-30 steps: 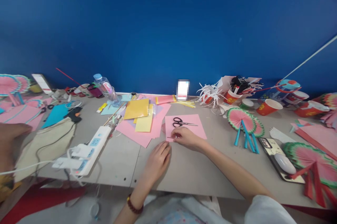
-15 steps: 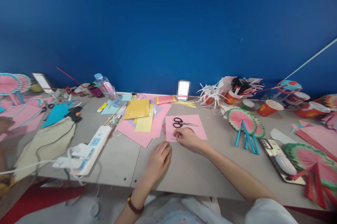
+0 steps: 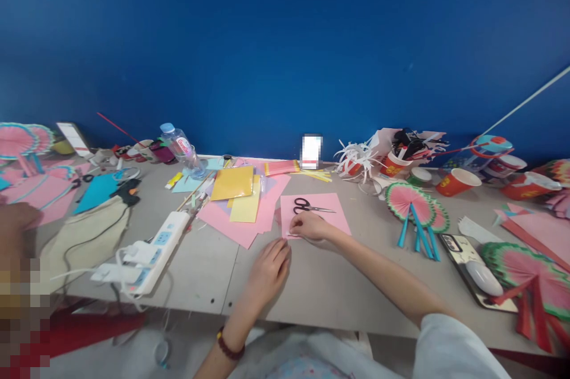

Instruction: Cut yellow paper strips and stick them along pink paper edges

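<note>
My left hand (image 3: 267, 269) lies flat on the grey table (image 3: 338, 290), fingers together and stretched toward the near corner of a pink paper sheet (image 3: 329, 215). My right hand (image 3: 309, 226) rests on that sheet's near edge with its fingers curled down in a pinch on the paper. Black scissors (image 3: 307, 207) lie on the pink sheet just beyond my right hand.
Yellow and pink sheets (image 3: 238, 198), a white power strip (image 3: 154, 248), a water bottle (image 3: 180, 147), red paper cups (image 3: 456, 181), pink paper fans (image 3: 414, 204), a phone (image 3: 472, 266) and paper scraps crowd the table. Another person's hand (image 3: 15, 221) shows at far left.
My right hand has shifted slightly left and back along the pink sheet's edge. The other person's hand at left has moved about. My left hand stays put.
</note>
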`<act>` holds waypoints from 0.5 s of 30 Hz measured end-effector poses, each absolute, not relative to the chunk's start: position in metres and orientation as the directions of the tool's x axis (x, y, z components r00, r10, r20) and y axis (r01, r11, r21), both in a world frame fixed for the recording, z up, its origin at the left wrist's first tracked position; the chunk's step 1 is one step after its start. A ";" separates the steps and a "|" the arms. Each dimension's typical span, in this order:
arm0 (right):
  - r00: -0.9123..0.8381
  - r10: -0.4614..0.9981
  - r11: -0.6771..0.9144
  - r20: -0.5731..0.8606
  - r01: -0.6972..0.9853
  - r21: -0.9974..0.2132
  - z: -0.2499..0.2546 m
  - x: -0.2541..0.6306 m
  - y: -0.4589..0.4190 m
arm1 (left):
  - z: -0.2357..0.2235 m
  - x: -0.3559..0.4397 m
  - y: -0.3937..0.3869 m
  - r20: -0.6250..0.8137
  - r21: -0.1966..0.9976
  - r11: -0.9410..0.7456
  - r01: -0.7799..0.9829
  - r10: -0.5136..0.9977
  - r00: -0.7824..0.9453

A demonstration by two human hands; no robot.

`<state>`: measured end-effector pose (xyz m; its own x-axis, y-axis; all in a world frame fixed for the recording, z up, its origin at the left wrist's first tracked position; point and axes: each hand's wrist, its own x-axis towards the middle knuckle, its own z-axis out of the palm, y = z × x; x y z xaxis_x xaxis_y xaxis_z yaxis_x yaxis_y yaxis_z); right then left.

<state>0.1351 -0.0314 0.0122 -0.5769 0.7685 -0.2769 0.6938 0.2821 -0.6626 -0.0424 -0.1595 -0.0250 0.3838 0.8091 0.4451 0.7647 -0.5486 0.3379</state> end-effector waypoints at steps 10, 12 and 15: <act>-0.601 0.704 0.273 -0.378 0.720 -0.638 0.015 0.117 -0.020 | -0.027 -0.043 -0.160 0.458 0.316 -0.544 0.777 0.805 0.377; -0.596 0.700 0.262 -0.394 0.728 -0.634 0.019 0.115 -0.019 | -0.026 -0.043 -0.161 0.459 0.322 -0.530 0.785 0.812 0.360; -0.576 0.693 0.233 -0.433 0.747 -0.622 0.029 0.113 -0.019 | -0.025 -0.044 -0.162 0.461 0.321 -0.515 0.795 0.818 0.344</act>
<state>0.1128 -0.0194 0.0292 -0.5764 0.6933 -0.4326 0.7474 0.2332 -0.6222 -0.0437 -0.1624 -0.0251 0.3440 0.8183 0.4605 0.7949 -0.5149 0.3211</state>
